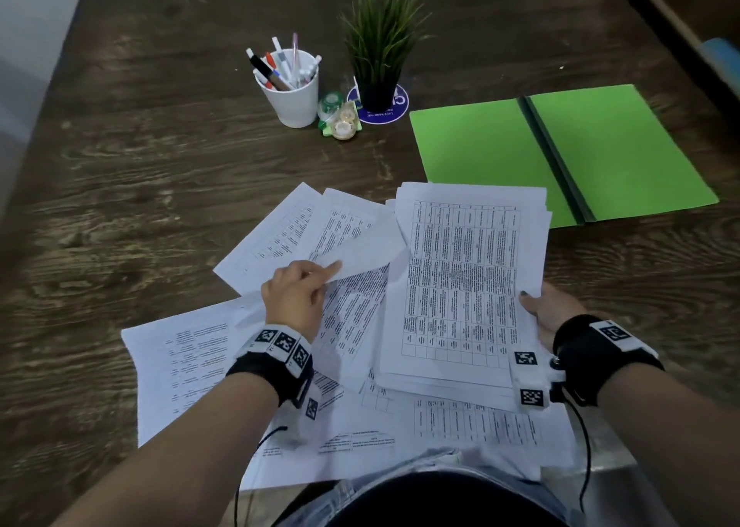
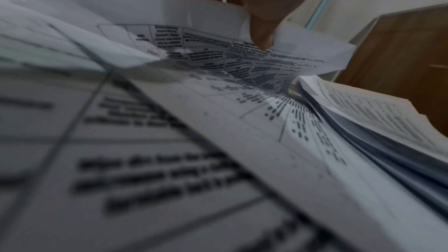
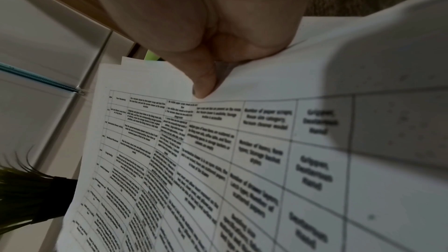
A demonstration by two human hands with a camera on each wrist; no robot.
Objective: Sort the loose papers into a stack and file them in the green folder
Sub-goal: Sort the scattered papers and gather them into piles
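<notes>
A stack of printed papers [image 1: 464, 282] with table grids is lifted above the desk at centre right. My right hand [image 1: 544, 310] grips the stack's right edge, thumb on top [image 3: 203, 83]. My left hand [image 1: 296, 290] pinches the corner of a single loose sheet [image 1: 360, 246], which curls upward; the fingers [image 2: 261, 32] press into that sheet's edge. More loose papers [image 1: 188, 350] lie spread over the desk near its front edge. The green folder [image 1: 560, 154] lies open flat at the right, beyond the stack.
A white cup of pens [image 1: 290, 86], a potted grass plant [image 1: 380, 54] on a blue round sticker, and small tape rolls [image 1: 340, 118] stand at the back centre. The dark wooden desk [image 1: 140, 166] shows bare on the left. Cables run from both wrist bands.
</notes>
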